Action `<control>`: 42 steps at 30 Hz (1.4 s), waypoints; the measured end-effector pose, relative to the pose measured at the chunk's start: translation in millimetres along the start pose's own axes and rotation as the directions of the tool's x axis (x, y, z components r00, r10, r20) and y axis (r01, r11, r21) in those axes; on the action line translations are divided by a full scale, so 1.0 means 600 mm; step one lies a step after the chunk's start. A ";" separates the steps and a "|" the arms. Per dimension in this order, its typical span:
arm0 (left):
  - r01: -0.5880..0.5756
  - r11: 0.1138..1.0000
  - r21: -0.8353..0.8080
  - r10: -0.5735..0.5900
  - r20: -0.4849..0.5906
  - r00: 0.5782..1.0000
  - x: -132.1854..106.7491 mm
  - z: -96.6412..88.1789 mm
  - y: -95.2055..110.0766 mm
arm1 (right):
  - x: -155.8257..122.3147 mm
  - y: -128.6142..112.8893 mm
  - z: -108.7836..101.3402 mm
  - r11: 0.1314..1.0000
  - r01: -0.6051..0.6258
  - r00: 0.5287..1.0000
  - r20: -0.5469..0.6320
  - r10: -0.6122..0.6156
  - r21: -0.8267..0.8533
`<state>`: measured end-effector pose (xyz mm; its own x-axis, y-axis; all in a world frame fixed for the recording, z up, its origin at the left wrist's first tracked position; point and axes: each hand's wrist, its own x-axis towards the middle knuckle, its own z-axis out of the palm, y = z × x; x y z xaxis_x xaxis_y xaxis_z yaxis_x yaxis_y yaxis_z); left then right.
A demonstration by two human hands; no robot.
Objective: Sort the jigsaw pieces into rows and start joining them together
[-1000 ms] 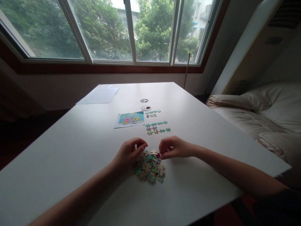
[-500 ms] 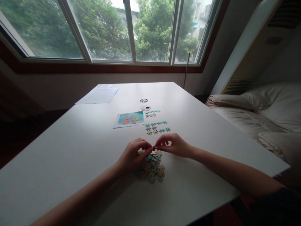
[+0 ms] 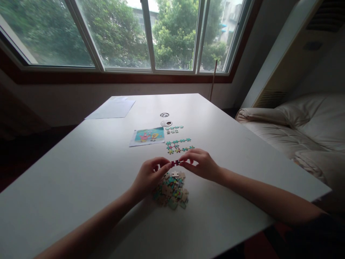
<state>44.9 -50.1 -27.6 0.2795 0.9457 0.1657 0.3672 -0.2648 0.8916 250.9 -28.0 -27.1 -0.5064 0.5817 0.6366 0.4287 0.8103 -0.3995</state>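
Note:
Two dark red puzzle pieces meet edge to edge between my hands, just above the table. My left hand pinches the left end between thumb and fingers. On the right end my right hand has its thumb and fingertips closed. Whether the pieces are fully locked together is too small to tell. Below my hands lies a heap of loose puzzle pieces, some face down showing bare tan backs. Beyond them sit short rows of joined puzzle pieces, mostly teal, with yellow and red bits.
Left of the rows lies a printed cartoon picture. Two round discs are farther back on the white table. White paper sheets rest at the far left corner. A cushioned sofa stands to the right.
Both hands have risen slightly away from the heap. More of the dark red pieces shows between my fingers, and the top of the heap is less covered.

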 end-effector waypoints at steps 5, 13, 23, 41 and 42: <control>0.005 1.000 0.003 -0.005 0.004 1.000 0.000 0.002 0.008 | 0.000 0.002 -0.001 0.996 0.071 0.997 0.027 -0.070 -0.061; -0.017 0.999 0.043 0.018 -0.006 1.000 0.003 -0.004 -0.003 | -0.001 0.016 -0.015 0.993 0.051 0.997 0.056 -0.045 -0.109; 0.099 0.994 -0.041 -0.102 -0.104 0.989 0.008 -0.009 -0.034 | -0.003 0.066 -0.045 0.977 -0.004 0.999 -0.052 -0.008 -0.212; 0.068 0.998 0.004 -0.067 -0.110 0.992 0.012 -0.010 -0.034 | 0.048 0.143 -0.027 0.928 -0.304 0.901 0.252 0.354 -0.217; 0.069 0.998 0.002 -0.069 -0.108 0.992 0.013 -0.010 -0.034 | 0.051 0.145 -0.026 0.925 -0.312 0.891 0.270 0.364 -0.217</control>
<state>34.3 -36.4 -42.2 0.1561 0.9765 0.1485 0.3874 -0.1988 0.9002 284.6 59.1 -32.2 -0.4971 0.8328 0.2435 0.7173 0.5524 -0.4248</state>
